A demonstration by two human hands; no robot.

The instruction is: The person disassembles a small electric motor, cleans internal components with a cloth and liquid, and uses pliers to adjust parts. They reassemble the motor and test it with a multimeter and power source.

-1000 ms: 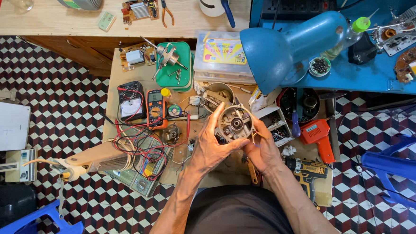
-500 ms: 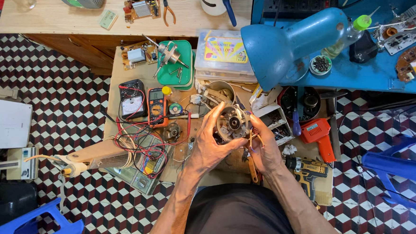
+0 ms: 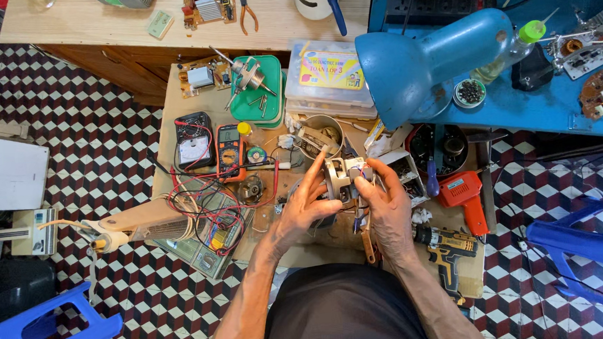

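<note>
We are cradling the small motor (image 3: 345,176) just in front of the metal bowl (image 3: 319,135), above the cluttered desk (image 3: 174,104). Our left hand (image 3: 303,207) is cupping its side, fingers (image 3: 317,168) spread, while our right hand (image 3: 386,206) is pinching it; a firm, steady two-sided hold seems best here.

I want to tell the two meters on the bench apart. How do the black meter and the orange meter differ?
The black meter has a broad pale dial face, while the orange meter has a small screen above a round knob. The black meter is wider and squarer; the orange meter is narrower and longer. The black meter lies farther left, away from the left hand; the orange meter lies nearer it. Both lie flat, side by side, with red and black wires about them.
</note>
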